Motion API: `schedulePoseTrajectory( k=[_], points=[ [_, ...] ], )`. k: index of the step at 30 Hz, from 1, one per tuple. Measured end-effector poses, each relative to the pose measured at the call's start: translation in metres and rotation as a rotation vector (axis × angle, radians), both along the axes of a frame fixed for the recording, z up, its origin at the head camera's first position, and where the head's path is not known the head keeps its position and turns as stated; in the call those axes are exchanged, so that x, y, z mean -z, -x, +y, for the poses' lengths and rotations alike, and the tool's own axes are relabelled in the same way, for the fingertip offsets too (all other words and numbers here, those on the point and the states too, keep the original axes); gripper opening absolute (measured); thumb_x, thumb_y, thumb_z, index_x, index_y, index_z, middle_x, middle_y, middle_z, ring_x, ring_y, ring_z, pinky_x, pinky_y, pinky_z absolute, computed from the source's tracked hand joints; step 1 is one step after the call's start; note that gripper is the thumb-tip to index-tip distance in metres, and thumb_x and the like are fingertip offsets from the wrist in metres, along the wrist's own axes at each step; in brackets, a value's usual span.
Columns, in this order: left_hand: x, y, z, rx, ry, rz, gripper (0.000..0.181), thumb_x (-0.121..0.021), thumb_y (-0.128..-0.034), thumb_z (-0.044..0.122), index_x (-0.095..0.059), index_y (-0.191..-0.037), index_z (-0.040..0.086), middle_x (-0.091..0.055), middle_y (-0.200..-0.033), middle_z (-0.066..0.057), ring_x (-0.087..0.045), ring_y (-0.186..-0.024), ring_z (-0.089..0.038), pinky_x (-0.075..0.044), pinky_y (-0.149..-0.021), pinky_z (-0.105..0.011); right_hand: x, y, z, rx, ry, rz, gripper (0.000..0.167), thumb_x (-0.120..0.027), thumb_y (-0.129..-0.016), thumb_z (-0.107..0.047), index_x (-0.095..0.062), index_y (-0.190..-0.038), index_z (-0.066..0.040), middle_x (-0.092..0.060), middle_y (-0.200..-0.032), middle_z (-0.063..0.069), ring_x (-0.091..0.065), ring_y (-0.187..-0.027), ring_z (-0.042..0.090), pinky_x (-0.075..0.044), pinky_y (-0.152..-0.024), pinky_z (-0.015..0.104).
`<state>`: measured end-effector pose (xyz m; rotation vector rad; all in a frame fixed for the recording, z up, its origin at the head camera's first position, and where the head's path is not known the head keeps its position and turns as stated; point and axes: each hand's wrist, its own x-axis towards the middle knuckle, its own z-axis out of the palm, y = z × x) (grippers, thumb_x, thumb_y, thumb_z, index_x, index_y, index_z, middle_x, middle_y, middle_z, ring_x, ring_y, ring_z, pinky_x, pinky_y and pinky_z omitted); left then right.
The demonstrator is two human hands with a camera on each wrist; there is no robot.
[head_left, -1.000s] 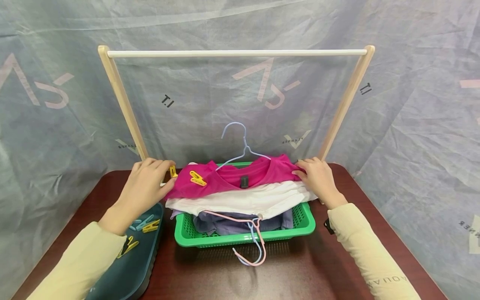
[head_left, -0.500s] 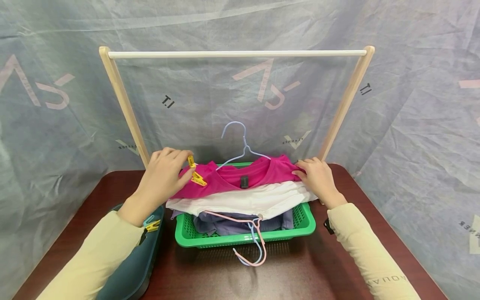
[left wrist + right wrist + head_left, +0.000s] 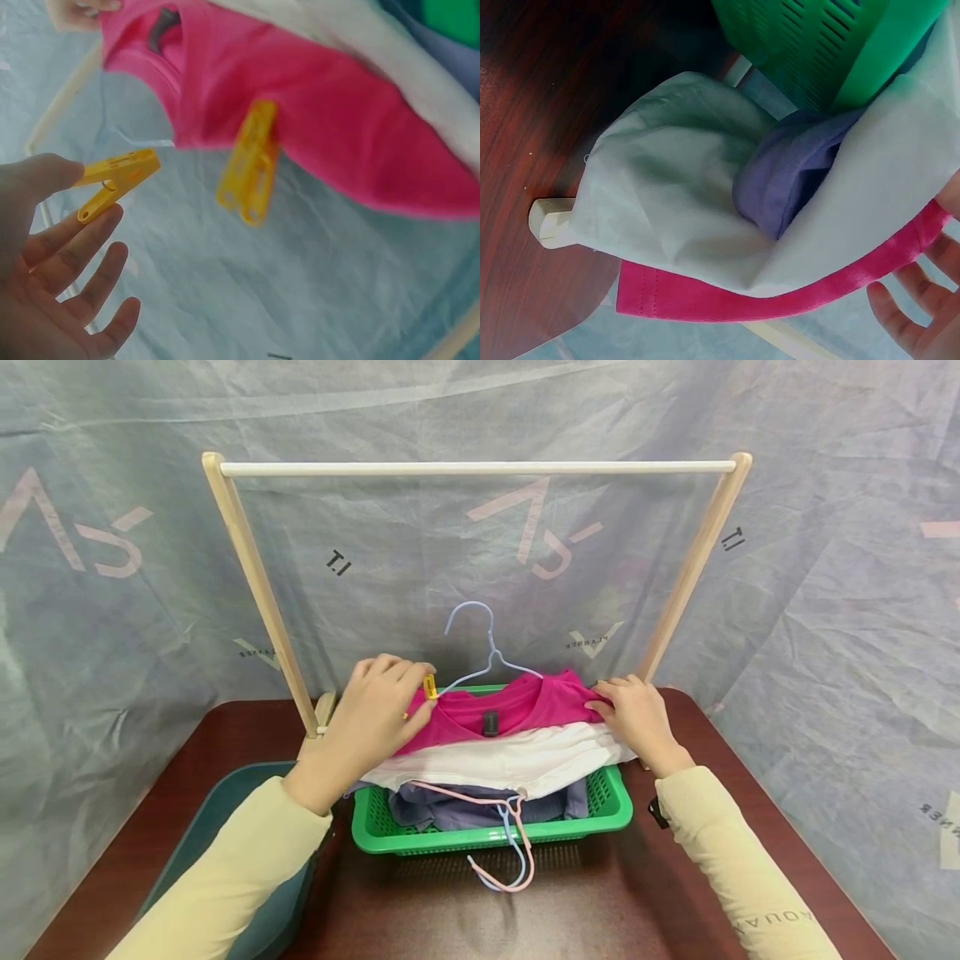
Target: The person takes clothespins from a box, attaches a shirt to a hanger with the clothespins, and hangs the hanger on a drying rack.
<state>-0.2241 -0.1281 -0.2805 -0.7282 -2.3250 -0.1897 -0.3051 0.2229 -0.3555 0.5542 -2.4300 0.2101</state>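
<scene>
Between thumb and fingers, my left hand (image 3: 373, 714) pinches a yellow clothespin (image 3: 124, 176), close to the neckline of a magenta shirt (image 3: 517, 700). In the left wrist view that clothespin is apart from the cloth, while a second yellow clothespin (image 3: 255, 161) is clipped on the shirt's edge. The second one is mostly behind my left hand in the head view. At the right shoulder, my right hand (image 3: 636, 718) holds the shirt's edge. A light-blue hanger (image 3: 491, 653) sits inside the shirt, its hook standing up above the collar.
Under the shirt lie white clothing (image 3: 487, 762) and purple-grey clothing (image 3: 450, 810) in a green basket (image 3: 487, 837). A pink hanger (image 3: 529, 852) and a blue one hang over its front. Behind rises a wooden rack (image 3: 480, 468). A dark blue bin (image 3: 217, 806) stands left.
My left hand has moved right with the yellow clothespin, from the shirt's left end past the clipped clothespin to near the neckline. My right hand keeps its place.
</scene>
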Motion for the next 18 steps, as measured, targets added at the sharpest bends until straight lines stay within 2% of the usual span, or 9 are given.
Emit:
schedulePoseTrajectory(
  k=[13, 18],
  points=[
    [0.005, 0.0, 0.053, 0.109, 0.038, 0.036, 0.025, -0.066, -0.0797, 0.023, -0.06, -0.101, 0.012, -0.066, -0.093, 0.0, -0.053, -0.092, -0.019, -0.04, -0.082, -0.039, 0.0, 0.0, 0.0, -0.01, 0.006, 0.02, 0.015, -0.071, -0.078, -0.024, -0.069, -0.088, -0.012, -0.069, -0.082, 0.006, -0.056, -0.074, 0.028, -0.043, -0.062, 0.042],
    [0.005, 0.003, 0.073, 0.13, 0.054, 0.039, 0.023, -0.065, -0.0804, 0.024, -0.06, -0.1, 0.013, -0.065, -0.092, 0.002, -0.053, -0.092, -0.018, -0.04, -0.083, -0.037, 0.0, 0.0, 0.0, -0.018, 0.009, 0.03, 0.015, -0.071, -0.077, -0.023, -0.069, -0.087, -0.012, -0.07, -0.081, 0.006, -0.056, -0.073, 0.028, -0.043, -0.06, 0.042]
  ],
)
